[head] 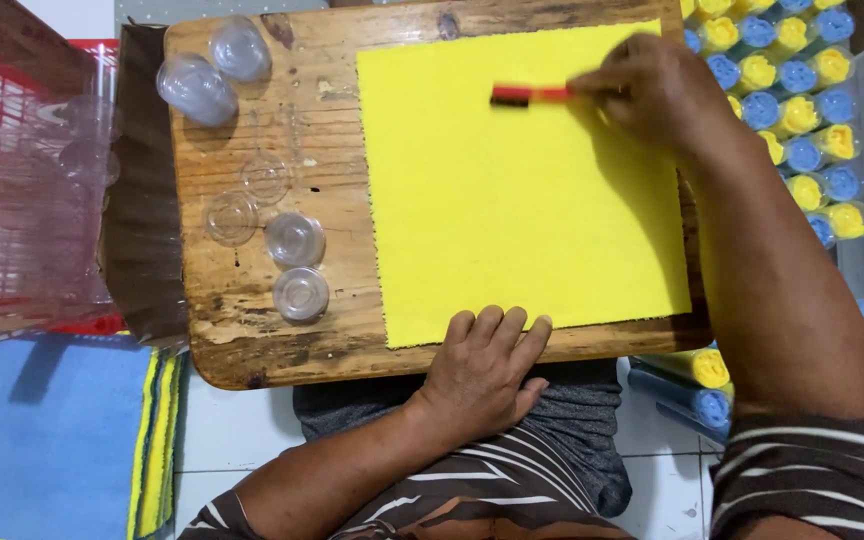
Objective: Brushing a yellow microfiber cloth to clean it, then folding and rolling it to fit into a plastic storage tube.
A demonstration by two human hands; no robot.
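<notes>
A yellow cloth point(517, 190) is being kept flat on a wooden board point(252, 330) across the middle of the frame, its top edge lying almost flush with the board's far edge and its right edge running out to the board's right side. The left hand point(482, 370) is being rested at the bottom centre, fingers spread loosely over the board's near edge and just touching the cloth's lower edge, nothing being gripped. In the upper right, the right hand point(652, 95) is being held over the cloth's top corner, its fingertips pinched on one end of a red and black marker point(532, 95), which is lying level just above the cloth and pointing left. Most of the cloth's middle is being left bare between the two hands. The strip of board left of the cloth is being taken up by clear plastic cups point(282, 250), some at the upper left corner. Beyond the right edge, rolled blue and yellow cloths in tubes point(792, 90) are being stored in rows. A red basket point(12, 180) is being kept at the left, with folded cloths point(62, 440) below it.
</notes>
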